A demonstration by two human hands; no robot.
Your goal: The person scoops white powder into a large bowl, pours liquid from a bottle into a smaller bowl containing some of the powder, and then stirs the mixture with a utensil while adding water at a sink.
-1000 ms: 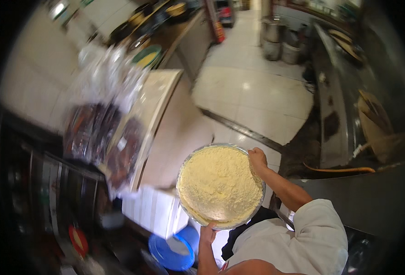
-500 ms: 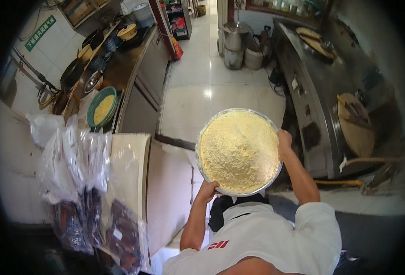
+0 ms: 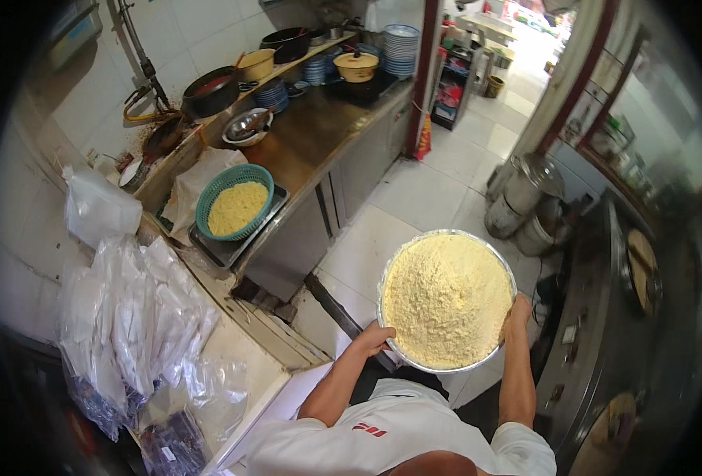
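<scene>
A wide round metal basin (image 3: 382,295) is held out in front of my body above the floor. Pale yellow crumbly meal (image 3: 446,301) fills it to the rim and rises in the middle. My left hand (image 3: 375,337) is closed on the basin's near left edge, thumb at the rim. On the right edge, my right hand (image 3: 517,314) grips the basin, with most of its fingers hidden behind the side. Ahead to the left, a green plastic basket (image 3: 202,213) with similar yellow meal (image 3: 238,209) sits on a dark tray (image 3: 228,252) on the counter.
The brown-topped counter (image 3: 311,135) along the left wall carries pots, stacked bowls (image 3: 401,51) and a lidded yellow pot (image 3: 356,67). Plastic bags (image 3: 128,309) hang near left. Metal drums (image 3: 517,194) stand ahead right, beside a steel worktop (image 3: 597,317). Tiled floor (image 3: 414,190) lies between.
My view has swung left, so the counter and green basket appear larger and nearer the middle. The basin sits slightly lower and further right in the picture, still in both hands.
</scene>
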